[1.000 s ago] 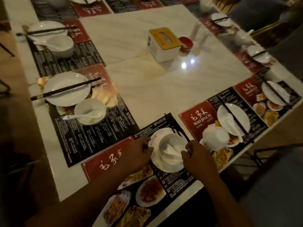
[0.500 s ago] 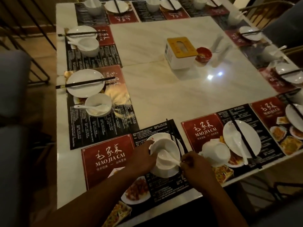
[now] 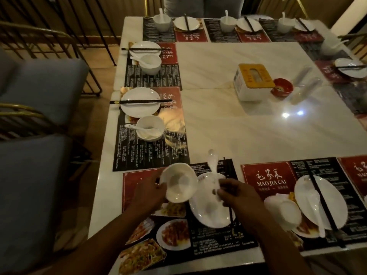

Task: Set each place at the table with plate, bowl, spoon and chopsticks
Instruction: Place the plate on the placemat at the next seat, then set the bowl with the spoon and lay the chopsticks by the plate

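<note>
The fingers [image 3: 158, 187] of the left hand [image 3: 148, 195] are clamping the near rim of the bowl [image 3: 178, 182], which is tilting above the red part of the placemat [image 3: 131, 187], just left of the plate [image 3: 210, 211]. The fingers [image 3: 218, 190] of the right hand [image 3: 236, 192] are pinching the spoon [image 3: 212, 162] by its handle, its scoop pointing away over the plate's far edge. The chopsticks [image 3: 228, 169] are lying along the plate's right side, partly under the right hand.

To do this step well, the person is probably needing to set the bowl flat on the mat to the plate's left, as at the finished places, then lay the spoon inside it with the handle resting on the rim. Keeping the bowl level as it goes down should be preventing a clatter against the plate.

Further out, the next place [image 3: 317, 203] to the right is looking unsorted: its bowl is standing against its plate, with spoon and chopsticks on the plate. The places along the left edge of the bench [image 3: 238, 135] are looking complete. A tissue box [image 3: 252, 82] and a red dish [image 3: 282, 88] are sitting mid-bench, well apart from the work. Nothing is blocking the spot for the bowl; only the plate's closeness is calling for care.
</note>
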